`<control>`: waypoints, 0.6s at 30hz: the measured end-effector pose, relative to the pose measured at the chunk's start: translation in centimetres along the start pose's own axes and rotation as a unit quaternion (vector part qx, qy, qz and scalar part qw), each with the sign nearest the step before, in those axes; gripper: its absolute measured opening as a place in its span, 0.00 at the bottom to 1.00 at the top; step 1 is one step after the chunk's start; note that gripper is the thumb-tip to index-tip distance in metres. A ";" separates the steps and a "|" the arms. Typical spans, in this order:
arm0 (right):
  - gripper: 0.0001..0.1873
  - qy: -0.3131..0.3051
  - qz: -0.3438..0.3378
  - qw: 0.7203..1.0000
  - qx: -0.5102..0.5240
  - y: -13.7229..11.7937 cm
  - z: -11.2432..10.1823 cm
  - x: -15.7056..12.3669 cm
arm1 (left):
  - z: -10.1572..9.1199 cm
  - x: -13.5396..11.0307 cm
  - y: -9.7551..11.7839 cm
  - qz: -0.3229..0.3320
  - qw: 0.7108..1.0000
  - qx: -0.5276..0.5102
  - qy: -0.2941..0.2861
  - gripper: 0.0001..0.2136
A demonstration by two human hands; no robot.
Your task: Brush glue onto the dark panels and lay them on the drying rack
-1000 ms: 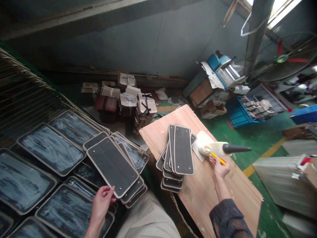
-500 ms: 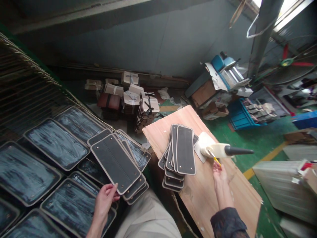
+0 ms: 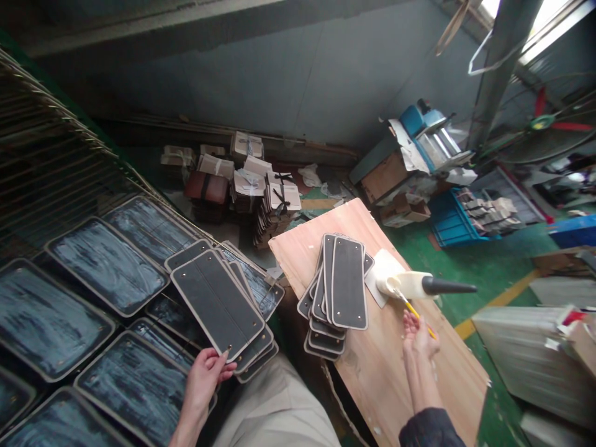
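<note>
- Left hand [image 3: 205,380] low at the frame's near edge, fingers [image 3: 222,367] clamped on the near corner of a fan of panels [image 3: 216,303], thumb on top.
- Those panels: long, flat, matt black, rounded corners, a pale beige border all round, a small stud near each corner, a faint seam down the length of the top one.
- The fan lies over the rack [image 3: 46,155] on the left, several panels splayed one under another, the top one angled up and away from the hand.
- Beneath and around them on the rack lie wider dark sheets [image 3: 107,267], streaked with a whitish, shiny coat.
- Right hand [image 3: 419,338] over the worktop [image 3: 395,379], fingers closed round a thin yellow stick [image 3: 412,307].
- The stick's far end reaches the base of a cream bottle [image 3: 410,285], which lies on its side with its black nozzle pointing right.
- Just left of the bottle, a second stack [image 3: 347,282] of the same black panels sits fanned on the plywood worktop, its lower end hanging over the near-left edge.
</note>
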State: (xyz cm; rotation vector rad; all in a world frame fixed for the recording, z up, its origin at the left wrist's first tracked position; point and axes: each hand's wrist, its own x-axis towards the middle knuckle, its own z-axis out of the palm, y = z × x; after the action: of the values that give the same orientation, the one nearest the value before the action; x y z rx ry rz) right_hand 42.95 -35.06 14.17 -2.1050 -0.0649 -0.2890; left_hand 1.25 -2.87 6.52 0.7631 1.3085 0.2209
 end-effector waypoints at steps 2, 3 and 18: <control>0.22 0.053 0.013 0.998 0.009 -0.2 0.9 0.2 | 0.1 0.1 0.0 0.011 1.000 0.006 0.004 0.23; 0.24 0.066 0.017 0.998 0.009 -0.3 1.4 0.3 | 0.2 0.1 0.0 0.017 1.000 0.010 0.008 0.23; 0.17 -0.164 -0.087 0.982 0.045 -18.6 9.6 -10.5 | -0.4 0.3 -0.1 0.103 0.994 0.030 -0.005 0.14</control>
State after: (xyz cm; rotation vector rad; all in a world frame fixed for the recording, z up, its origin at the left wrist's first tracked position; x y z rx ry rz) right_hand 31.47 -16.42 22.43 -2.0406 -0.4508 -0.0392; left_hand 0.96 -2.65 6.21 0.9502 1.2310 0.3427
